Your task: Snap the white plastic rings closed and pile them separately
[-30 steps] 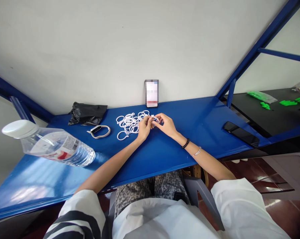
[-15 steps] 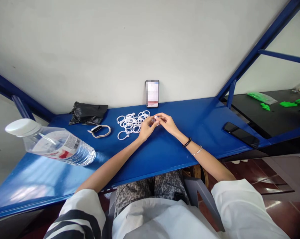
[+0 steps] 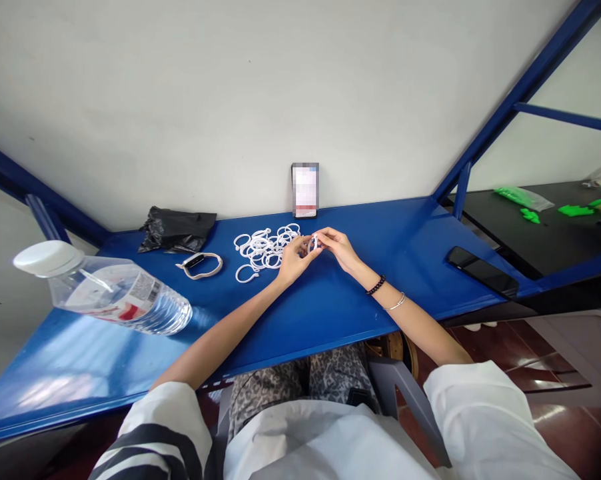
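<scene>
Over the blue table, both my hands meet at one white plastic ring [image 3: 314, 242], which looks like a curtain ring. My left hand [image 3: 294, 261] grips its near left side between thumb and fingers. On the other side, the fingertips of my right hand [image 3: 337, 247] pinch the ring's upper right part. Fingers hide some of the ring, so I cannot tell whether its ends are joined. Just left of my left hand lies a loose heap of similar white rings [image 3: 260, 248], several overlapping, with one at the near edge.
A phone [image 3: 306, 190] leans upright against the wall. On the left of the blue table [image 3: 290, 327] are a black plastic bag [image 3: 178, 229], a watch [image 3: 200, 265] and a water bottle [image 3: 115, 293]. Another phone [image 3: 482, 271] lies at right. Green pieces [image 3: 575, 210] lie on a neighbouring black table, near a person's hand.
The ring between my hands has turned, and more of its loop shows now. My fingers have shifted slightly around it. The heap has stayed put.
</scene>
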Motion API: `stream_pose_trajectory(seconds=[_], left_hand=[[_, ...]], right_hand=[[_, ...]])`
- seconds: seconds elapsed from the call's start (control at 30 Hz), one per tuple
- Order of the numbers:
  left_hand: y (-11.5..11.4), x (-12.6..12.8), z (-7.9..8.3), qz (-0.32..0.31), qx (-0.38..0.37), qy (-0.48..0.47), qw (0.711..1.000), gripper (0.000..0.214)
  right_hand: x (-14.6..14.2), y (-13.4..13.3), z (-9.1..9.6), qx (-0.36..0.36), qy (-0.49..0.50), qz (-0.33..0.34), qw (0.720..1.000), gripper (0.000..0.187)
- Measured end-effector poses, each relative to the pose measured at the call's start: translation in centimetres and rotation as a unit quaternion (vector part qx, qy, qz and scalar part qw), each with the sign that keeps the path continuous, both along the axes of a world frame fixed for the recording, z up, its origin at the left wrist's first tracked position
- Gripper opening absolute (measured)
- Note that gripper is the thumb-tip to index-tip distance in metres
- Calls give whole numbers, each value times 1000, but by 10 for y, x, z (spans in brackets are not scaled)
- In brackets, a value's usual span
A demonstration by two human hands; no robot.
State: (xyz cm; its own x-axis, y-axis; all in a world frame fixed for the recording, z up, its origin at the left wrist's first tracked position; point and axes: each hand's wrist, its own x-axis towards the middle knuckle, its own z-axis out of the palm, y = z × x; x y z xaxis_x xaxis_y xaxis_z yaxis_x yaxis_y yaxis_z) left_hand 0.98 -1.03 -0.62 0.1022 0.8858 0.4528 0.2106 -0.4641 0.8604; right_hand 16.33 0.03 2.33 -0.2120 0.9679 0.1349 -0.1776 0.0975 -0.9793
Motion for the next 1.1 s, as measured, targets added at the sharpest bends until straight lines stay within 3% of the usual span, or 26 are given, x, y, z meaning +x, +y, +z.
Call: stream_pose_trajectory(seconds=[0.2, 0.57, 0.8, 1.1], left_hand=[[-4, 1, 4, 11, 2, -5, 1000, 37], [-4, 1, 4, 10, 16, -2, 1000, 38], [-6, 2, 4, 86, 75, 31, 993, 39], [-7, 0, 6, 94, 81, 45, 991, 36]], right_hand=[[0, -1, -1, -50, 39, 22, 998, 25], [1, 0, -2, -58, 55, 44, 996, 23], [-2, 0, -4, -100, 92, 69, 988, 24], [-3, -3, 2, -135, 114, 84, 981, 20]])
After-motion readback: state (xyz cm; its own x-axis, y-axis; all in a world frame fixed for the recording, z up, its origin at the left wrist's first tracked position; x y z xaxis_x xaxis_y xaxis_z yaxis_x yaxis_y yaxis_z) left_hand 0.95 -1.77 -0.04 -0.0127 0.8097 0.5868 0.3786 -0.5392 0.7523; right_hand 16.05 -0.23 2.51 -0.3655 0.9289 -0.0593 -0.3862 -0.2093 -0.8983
